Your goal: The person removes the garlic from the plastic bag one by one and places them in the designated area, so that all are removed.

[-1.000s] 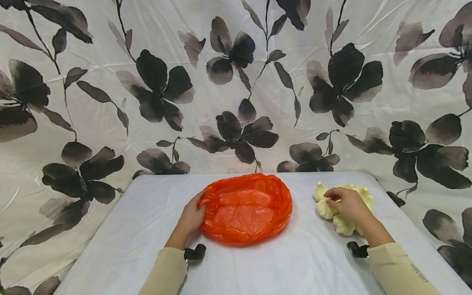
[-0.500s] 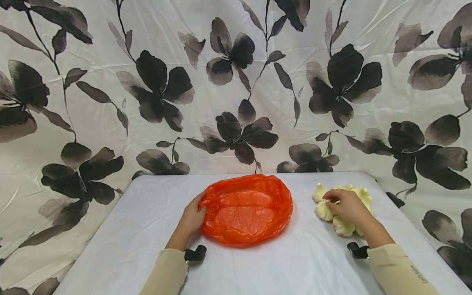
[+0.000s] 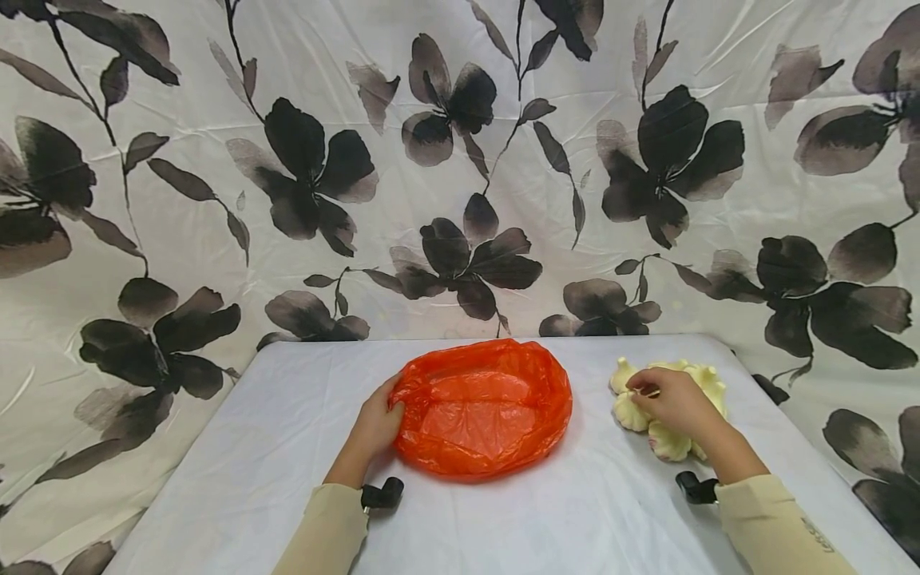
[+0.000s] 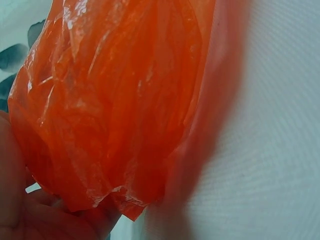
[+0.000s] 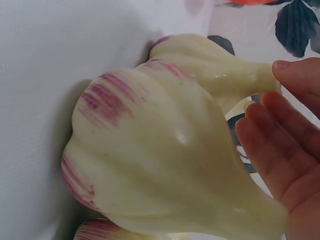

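Note:
In the head view, an orange-red plastic bag point(image 3: 481, 411) lies with its mouth spread wide on the table. My left hand point(image 3: 377, 419) grips its left edge, fingers behind and thumb in front. The bag's crinkled film point(image 4: 115, 105) fills most of the left wrist view. Toward the right, my right hand point(image 3: 679, 399) is over a cluster of pale garlic bulbs point(image 3: 670, 442). The right wrist view has thumb and fingertips pinching the stem of the rear garlic bulb point(image 5: 200, 57). A larger purple-streaked bulb point(image 5: 155, 155) sits in front of it.
A white cloth covers the table point(image 3: 539, 527). Behind it hangs a pale curtain point(image 3: 561, 200) with dark flowers. One more garlic bulb point(image 3: 622, 374) sits at the cluster's far left. A black wrist camera point(image 3: 383, 493) is worn on the left arm, and another point(image 3: 695, 487) on the right.
My right fingers and the garlic bulb under them have shifted slightly left. The left hand keeps its grip on the bag, which has hardly moved.

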`<state>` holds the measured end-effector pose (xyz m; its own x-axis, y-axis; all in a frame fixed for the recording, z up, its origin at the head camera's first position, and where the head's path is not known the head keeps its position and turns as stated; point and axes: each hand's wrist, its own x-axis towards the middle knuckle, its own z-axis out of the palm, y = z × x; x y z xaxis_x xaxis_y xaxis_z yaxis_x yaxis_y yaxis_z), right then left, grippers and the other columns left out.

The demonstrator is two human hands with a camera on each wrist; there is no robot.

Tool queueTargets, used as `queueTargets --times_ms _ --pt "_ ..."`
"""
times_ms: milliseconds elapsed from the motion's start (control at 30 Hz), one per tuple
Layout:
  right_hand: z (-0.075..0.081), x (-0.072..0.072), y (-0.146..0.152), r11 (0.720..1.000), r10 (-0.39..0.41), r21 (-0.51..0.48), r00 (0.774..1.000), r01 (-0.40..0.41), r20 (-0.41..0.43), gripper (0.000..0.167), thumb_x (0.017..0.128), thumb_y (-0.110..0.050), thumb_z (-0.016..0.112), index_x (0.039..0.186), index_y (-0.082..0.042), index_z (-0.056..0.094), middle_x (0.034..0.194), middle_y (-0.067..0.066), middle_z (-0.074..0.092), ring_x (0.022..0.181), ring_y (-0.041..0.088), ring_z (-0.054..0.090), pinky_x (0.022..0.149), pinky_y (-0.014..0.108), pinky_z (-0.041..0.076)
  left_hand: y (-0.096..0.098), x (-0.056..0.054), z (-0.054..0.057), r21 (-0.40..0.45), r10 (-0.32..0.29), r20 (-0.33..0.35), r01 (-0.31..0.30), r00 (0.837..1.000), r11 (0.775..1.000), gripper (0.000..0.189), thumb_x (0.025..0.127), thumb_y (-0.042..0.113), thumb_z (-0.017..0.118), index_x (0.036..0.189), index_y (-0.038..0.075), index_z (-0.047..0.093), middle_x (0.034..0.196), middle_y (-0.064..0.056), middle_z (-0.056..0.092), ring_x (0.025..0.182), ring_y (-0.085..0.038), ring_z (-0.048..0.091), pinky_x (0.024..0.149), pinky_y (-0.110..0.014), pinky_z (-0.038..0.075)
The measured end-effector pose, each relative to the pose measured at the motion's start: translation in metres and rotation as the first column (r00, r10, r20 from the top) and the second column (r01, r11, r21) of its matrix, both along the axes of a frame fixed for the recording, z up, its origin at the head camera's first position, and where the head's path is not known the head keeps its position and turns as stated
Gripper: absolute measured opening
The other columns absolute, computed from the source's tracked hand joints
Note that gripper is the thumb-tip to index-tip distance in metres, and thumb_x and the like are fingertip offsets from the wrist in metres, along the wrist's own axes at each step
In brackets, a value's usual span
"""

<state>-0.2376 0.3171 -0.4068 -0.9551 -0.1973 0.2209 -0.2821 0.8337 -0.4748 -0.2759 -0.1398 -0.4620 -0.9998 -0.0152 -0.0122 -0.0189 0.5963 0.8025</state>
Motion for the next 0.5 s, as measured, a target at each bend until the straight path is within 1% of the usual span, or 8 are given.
queueTargets --times_ms 200,333,433,500 --pt "0.001 0.000 -0.003 1.000 0.024 0.014 0.998 -0.023 -0.066 0.017 0.086 -0.008 0.068 0.102 -0.002 0.070 0.100 0.015 0.071 0.088 0.030 0.067 0.078 0.046 0.057 0.000 -0.001 0.000 -0.012 -0.010 -0.019 0.009 1.000 1.000 0.059 0.097 0.014 0.049 0.153 0.015 0.030 0.154 -0.014 0.037 0.140 -0.036 0.038 0.113 -0.055 0.033" --pt "0.002 -0.002 -0.007 0.999 0.024 0.030 0.996 -0.022 -0.082 0.017 0.087 -0.010 0.067 0.102 -0.004 0.070 0.102 0.014 0.071 0.091 0.032 0.067 0.080 0.048 0.056 -0.001 -0.001 -0.001 -0.014 -0.019 -0.018 0.018 1.000 1.000 0.059 0.097 0.014 0.049 0.153 0.015 0.030 0.154 -0.014 0.037 0.140 -0.036 0.038 0.112 -0.055 0.034" --pt "0.005 -0.004 -0.012 0.999 0.013 0.042 0.997 -0.010 -0.080 0.017 0.089 -0.014 0.066 0.104 -0.007 0.071 0.107 0.014 0.070 0.095 0.032 0.065 0.081 0.049 0.056 -0.002 -0.001 0.000 -0.045 -0.034 -0.037 0.033 0.999 0.998 0.059 0.097 0.014 0.050 0.153 0.015 0.030 0.153 -0.016 0.039 0.140 -0.037 0.038 0.113 -0.055 0.033" --pt "0.008 -0.007 -0.017 0.999 0.010 0.047 0.996 -0.006 -0.091 0.019 0.090 -0.016 0.066 0.106 -0.008 0.071 0.111 0.014 0.069 0.098 0.033 0.064 0.082 0.049 0.055 -0.003 -0.001 0.002 -0.084 -0.055 -0.059 0.050 0.997 0.995 0.060 0.096 0.014 0.050 0.152 0.013 0.030 0.151 -0.018 0.040 0.139 -0.038 0.039 0.113 -0.056 0.032"
